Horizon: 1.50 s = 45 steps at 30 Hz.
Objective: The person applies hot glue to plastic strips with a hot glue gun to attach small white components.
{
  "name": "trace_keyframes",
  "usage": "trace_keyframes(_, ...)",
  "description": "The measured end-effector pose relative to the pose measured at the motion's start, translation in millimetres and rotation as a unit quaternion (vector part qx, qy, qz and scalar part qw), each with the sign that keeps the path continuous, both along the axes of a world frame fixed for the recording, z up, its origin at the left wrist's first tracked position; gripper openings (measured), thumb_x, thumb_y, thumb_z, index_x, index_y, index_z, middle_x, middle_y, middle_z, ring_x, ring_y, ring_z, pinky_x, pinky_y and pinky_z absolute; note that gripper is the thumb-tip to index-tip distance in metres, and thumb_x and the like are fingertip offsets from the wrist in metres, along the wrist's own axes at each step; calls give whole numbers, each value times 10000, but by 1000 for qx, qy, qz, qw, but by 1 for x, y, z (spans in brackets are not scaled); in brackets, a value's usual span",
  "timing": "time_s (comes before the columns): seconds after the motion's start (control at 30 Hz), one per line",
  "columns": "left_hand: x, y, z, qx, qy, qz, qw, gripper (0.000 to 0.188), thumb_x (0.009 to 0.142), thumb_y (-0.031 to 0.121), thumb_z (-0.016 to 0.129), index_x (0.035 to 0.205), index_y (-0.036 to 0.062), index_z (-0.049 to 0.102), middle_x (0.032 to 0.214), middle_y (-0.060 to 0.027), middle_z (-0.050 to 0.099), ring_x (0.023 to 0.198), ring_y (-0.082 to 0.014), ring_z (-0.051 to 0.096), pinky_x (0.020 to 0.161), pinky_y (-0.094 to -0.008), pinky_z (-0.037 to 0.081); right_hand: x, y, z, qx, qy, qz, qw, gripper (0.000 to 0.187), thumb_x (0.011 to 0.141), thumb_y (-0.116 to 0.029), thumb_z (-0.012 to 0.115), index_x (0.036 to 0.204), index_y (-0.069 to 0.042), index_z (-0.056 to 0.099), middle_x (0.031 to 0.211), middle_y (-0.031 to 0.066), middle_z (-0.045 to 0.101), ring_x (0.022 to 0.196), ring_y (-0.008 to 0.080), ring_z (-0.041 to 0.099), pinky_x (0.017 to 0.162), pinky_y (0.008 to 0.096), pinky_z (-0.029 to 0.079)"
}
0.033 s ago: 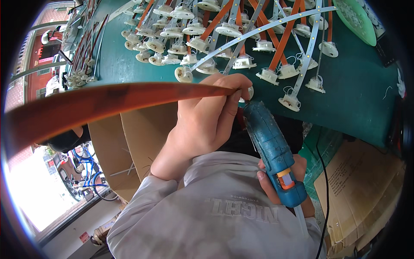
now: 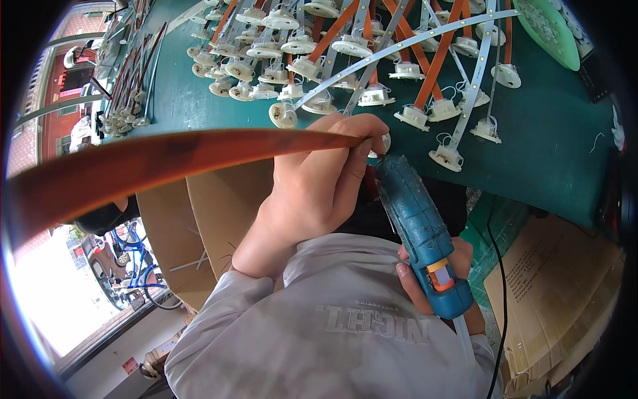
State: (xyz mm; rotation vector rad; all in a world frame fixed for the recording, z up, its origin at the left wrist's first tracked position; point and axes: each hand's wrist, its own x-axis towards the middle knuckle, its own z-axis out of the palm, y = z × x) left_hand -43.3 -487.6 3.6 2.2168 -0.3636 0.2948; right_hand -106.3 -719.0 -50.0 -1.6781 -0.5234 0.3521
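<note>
Near the table's front edge, my left hand [image 2: 312,176] pinches the end of an orange-brown LED strip [image 2: 179,149]. The strip runs far out to the left, close to the camera. A small white round base [image 2: 387,143] shows in part behind my left fingertips; whether it is joined to the strip is hidden. Gripped in my right hand [image 2: 413,289] is a dark blue hot glue gun [image 2: 413,213], mostly covering that hand. Its front end is close to my left fingertips, and a pale glue stick [image 2: 463,339] sticks out of its back.
On the green table [image 2: 531,153] lie several LED strips with white round bases [image 2: 375,96]. A light green tray of small white parts [image 2: 548,33] stands far right. Open cardboard boxes [image 2: 166,226] are left and right [image 2: 551,292]. A black cable [image 2: 503,292] hangs at the right.
</note>
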Motion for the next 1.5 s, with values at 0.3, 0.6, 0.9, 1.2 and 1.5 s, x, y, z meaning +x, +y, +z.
trace_keyframes(0.3, 1, 1, -3, 7, -10, -11, 1000, 165, 905, -100, 532, 1032, -63, 629, 843, -123, 680, 727, -178, 666, 672, -264, 516, 8, 3, 3, 11, -35, -32, 999, 221, 710, -113, 764, 850, -54, 604, 665, 54, 614, 488, 190, 614, 506, 268, 512)
trace_keyframes(0.6, 1, 1, -5, -10, -7, -6, 1000, 168, 901, -121, 523, 1027, -74, 622, 844, -127, 678, 727, -177, 665, 665, -261, 514, 12, 2, 4, 11, -53, -33, 998, 223, 717, -127, 768, 855, -52, 609, 679, 55, 630, 500, 180, 623, 520, 268, 524)
trace_keyframes(0.9, 1, 0, -3, -12, -4, -3, 1000, 158, 899, -108, 529, 1017, -68, 626, 825, -117, 680, 720, -174, 660, 665, -260, 511, 13, 1, 7, -2, -78, -19, 997, 211, 697, -119, 766, 836, -51, 624, 669, 59, 628, 489, 188, 620, 507, 275, 521)
trace_keyframes(1.2, 0, 2, -4, -18, -6, -3, 1000, 162, 890, -111, 534, 1014, -63, 628, 820, -118, 682, 716, -178, 663, 662, -264, 513, 15, 2, 13, -11, -88, -15, 996, 204, 689, -107, 757, 839, -43, 634, 661, 67, 638, 487, 194, 627, 497, 275, 518)
trace_keyframes(1.5, 2, 0, -1, -8, -9, -1, 1000, 169, 880, -119, 541, 1001, -52, 638, 820, -117, 684, 708, -195, 669, 660, -277, 516, 17, -2, 25, -58, -43, -2, 997, 251, 680, -99, 777, 872, -41, 627, 684, 74, 644, 531, 219, 631, 538, 303, 505)
